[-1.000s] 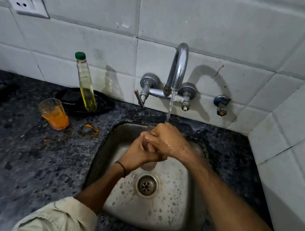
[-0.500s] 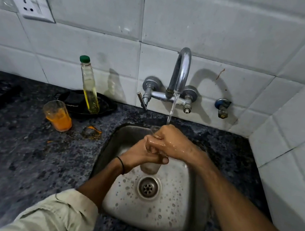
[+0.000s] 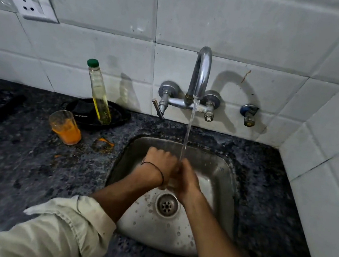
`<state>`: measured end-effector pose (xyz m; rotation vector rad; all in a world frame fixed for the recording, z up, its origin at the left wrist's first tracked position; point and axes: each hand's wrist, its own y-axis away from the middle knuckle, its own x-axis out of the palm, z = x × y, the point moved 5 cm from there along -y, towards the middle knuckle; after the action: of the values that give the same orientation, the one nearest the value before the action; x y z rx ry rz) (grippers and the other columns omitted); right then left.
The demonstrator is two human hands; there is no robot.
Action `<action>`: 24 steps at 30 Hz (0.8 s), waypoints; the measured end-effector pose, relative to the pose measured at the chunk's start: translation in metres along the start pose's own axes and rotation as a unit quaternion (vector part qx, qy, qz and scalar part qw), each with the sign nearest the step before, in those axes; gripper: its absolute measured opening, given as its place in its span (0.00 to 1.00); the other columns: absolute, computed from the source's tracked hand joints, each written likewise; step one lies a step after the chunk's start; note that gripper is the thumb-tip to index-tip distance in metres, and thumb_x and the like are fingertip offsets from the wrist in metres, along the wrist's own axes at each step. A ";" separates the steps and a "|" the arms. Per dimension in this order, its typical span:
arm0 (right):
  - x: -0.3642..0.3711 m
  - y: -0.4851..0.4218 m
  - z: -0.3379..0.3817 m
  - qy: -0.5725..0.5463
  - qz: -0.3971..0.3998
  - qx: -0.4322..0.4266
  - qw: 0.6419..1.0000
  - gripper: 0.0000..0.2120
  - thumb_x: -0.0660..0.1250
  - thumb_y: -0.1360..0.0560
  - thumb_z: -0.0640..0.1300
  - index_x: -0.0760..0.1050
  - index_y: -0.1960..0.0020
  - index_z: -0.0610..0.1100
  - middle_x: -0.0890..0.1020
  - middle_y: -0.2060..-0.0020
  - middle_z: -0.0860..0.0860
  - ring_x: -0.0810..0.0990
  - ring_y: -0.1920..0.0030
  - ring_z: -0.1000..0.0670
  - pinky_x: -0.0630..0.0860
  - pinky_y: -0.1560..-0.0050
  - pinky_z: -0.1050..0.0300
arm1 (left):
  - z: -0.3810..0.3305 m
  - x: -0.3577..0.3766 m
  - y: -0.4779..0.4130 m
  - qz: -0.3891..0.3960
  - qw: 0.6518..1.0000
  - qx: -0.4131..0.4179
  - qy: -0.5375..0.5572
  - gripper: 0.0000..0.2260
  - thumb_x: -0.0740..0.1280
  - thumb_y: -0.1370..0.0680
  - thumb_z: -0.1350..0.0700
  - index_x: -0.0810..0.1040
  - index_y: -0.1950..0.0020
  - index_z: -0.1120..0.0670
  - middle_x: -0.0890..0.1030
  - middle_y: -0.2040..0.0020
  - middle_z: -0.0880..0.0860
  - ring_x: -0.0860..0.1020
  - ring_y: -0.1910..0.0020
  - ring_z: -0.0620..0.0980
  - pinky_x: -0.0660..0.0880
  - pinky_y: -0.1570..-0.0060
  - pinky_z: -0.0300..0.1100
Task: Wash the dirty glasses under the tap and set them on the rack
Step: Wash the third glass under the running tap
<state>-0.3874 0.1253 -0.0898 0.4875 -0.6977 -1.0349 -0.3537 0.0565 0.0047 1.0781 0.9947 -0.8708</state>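
Fingers (image 3: 171,160) of left hand (image 3: 158,164) and right hand (image 3: 188,179) curl round a blurred glass (image 3: 170,183) under the tap (image 3: 200,74) stream.

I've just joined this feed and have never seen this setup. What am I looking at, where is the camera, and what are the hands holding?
There is no machine here: these are a person's bare hands, filmed by one wide-angle camera worn on the head and looking down. The left hand and right hand are curled together under the running tap, over the steel sink. They seem to hold a glass, though it is mostly hidden. On the dark stone counter to the left stands an orange-stained glass. Behind it, an oil bottle with a green cap stands in a black dish. No rack is in view.
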 end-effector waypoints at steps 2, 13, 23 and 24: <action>0.005 -0.006 -0.025 -0.021 0.086 0.043 0.995 0.11 0.62 0.25 0.53 0.74 0.54 0.45 0.76 0.61 0.44 0.74 0.61 0.47 0.71 0.58 0.54 | -0.012 0.004 -0.001 0.050 0.996 0.036 -0.064 0.18 0.72 0.26 0.47 0.77 0.39 0.50 0.81 0.42 0.51 0.79 0.43 0.52 0.70 0.49 0.45; 0.001 0.005 0.016 0.489 -0.062 -0.135 0.860 0.15 0.66 0.30 0.54 0.78 0.66 0.43 0.82 0.70 0.49 0.81 0.67 0.48 0.80 0.59 0.52 | 0.004 0.097 0.011 0.176 0.829 0.005 0.531 0.15 0.79 0.35 0.48 0.82 0.52 0.51 0.83 0.56 0.47 0.81 0.51 0.49 0.74 0.55 0.39; 0.030 0.040 0.066 0.558 -0.039 -0.329 0.761 0.21 0.63 0.21 0.54 0.74 0.69 0.43 0.80 0.71 0.46 0.80 0.66 0.45 0.80 0.59 0.47 | 0.000 0.075 0.003 -0.121 0.712 -0.144 0.676 0.12 0.72 0.27 0.52 0.77 0.45 0.50 0.83 0.57 0.49 0.81 0.55 0.49 0.75 0.60 0.39; 0.032 0.043 0.069 0.555 -0.058 -0.337 0.759 0.23 0.62 0.20 0.56 0.74 0.69 0.44 0.80 0.70 0.47 0.81 0.66 0.45 0.80 0.59 0.48 | 0.000 0.068 0.003 -0.163 0.730 -0.180 0.639 0.14 0.69 0.27 0.46 0.76 0.44 0.48 0.83 0.57 0.49 0.81 0.57 0.50 0.74 0.62 0.41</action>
<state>-0.4009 0.1122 -0.0047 0.4089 0.7752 -0.8364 -0.3290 0.0509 -0.0590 1.1150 2.4516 -0.0122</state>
